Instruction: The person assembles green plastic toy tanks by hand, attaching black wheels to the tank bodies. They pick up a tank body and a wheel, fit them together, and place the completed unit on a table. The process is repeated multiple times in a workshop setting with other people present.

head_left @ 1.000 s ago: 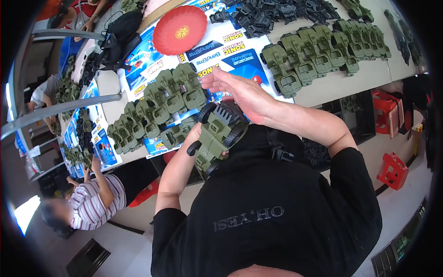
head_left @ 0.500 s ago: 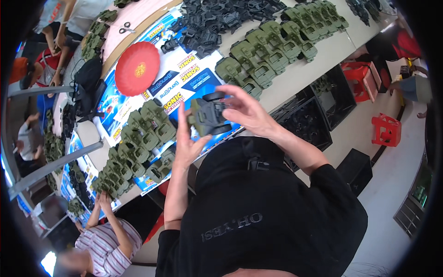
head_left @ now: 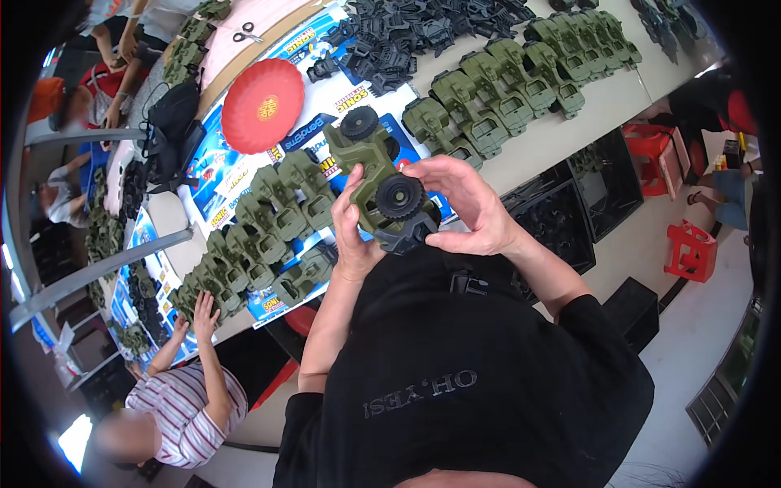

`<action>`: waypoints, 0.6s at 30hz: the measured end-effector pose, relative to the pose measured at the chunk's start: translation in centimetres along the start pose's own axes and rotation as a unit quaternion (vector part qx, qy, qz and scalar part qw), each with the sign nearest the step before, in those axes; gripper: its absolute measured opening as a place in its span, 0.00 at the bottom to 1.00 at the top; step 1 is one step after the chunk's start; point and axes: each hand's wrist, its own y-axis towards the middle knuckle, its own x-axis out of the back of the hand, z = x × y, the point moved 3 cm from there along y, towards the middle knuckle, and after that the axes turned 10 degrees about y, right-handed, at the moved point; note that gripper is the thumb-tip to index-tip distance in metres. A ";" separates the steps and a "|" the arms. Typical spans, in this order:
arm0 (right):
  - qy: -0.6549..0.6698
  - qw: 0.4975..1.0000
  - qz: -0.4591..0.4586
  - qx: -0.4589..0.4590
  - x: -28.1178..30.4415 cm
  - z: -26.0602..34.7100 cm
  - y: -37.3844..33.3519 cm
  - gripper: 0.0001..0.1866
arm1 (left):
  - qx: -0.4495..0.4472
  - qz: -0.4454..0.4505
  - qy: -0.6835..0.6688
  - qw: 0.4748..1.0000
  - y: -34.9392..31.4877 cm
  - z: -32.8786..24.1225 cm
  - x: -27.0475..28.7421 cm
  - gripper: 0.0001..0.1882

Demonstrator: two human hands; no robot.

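Compared with half a second ago, the olive-green plastic toy jeep with chunky black wheels [head_left: 368,180] is turned over: its black underside faced up then, and now its side shows, two wheels toward the viewer. The left hand [head_left: 355,236], flat along the jeep's edge before, now has its fingers curled over the green body. To the hands' left, a co-worker in a striped shirt [head_left: 191,407] has a hand [head_left: 205,315] raised with fingers spread, where both hands were together at the jeep shells.

The pale beige worktop [head_left: 561,140] stretches out beyond the hands, partly covered by blue-and-white printed sheets [head_left: 213,159]. Left of the left hand stands a slanting row of olive-green plastic jeep shells [head_left: 252,236]; a second row of olive-green shells [head_left: 500,81] runs off beyond the right hand [head_left: 480,207]. Past the hands, ahead and leftward, lies a round red scalloped plate [head_left: 264,93], with a heap of black plastic parts [head_left: 415,32] straight ahead. Right of the hands, below the worktop's edge, are black crates [head_left: 553,224] and, farther off, a red plastic stool [head_left: 691,250].

The toy jeep is held up between both hands, the left grasping its body, the right cupped around its lower end, thumb against the black bumper [head_left: 407,236].
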 end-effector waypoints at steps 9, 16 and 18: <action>-0.189 0.978 -0.067 -0.066 1.6 -1.0 0.3 0.42 | 0.371 -0.161 -0.187 0.895 1.2 -1.1 0.7 0.46; -0.582 0.810 -0.059 -0.043 -0.2 -2.0 -0.2 0.52 | 0.416 -0.069 -0.386 0.821 3.0 -3.3 -2.4 0.27; -0.611 0.780 -0.135 0.005 1.8 -2.9 -0.5 0.50 | 0.410 -0.035 -0.396 0.821 3.4 -4.3 -4.0 0.23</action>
